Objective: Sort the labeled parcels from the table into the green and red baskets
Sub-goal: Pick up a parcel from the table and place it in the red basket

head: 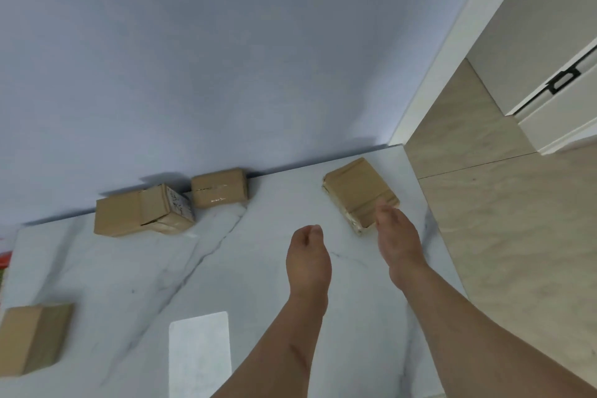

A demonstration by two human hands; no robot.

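The right hand reached to 1 o'clock, its fingers spread and touching the near corner of the tape-wrapped brown cardboard parcel by the white marbled bench's far right edge, probably to drag it closer. The left hand hovered empty, fingers curled together. 3 more brown parcels waited between 9 and 11 o'clock. Baskets: only a red sliver showed at 9 o'clock, contents hidden.

Parcel label — print unreadable

Matt brown cardboard parcels, partly sealed with glossy clear tape, on a smooth, white marble-veined worktop.
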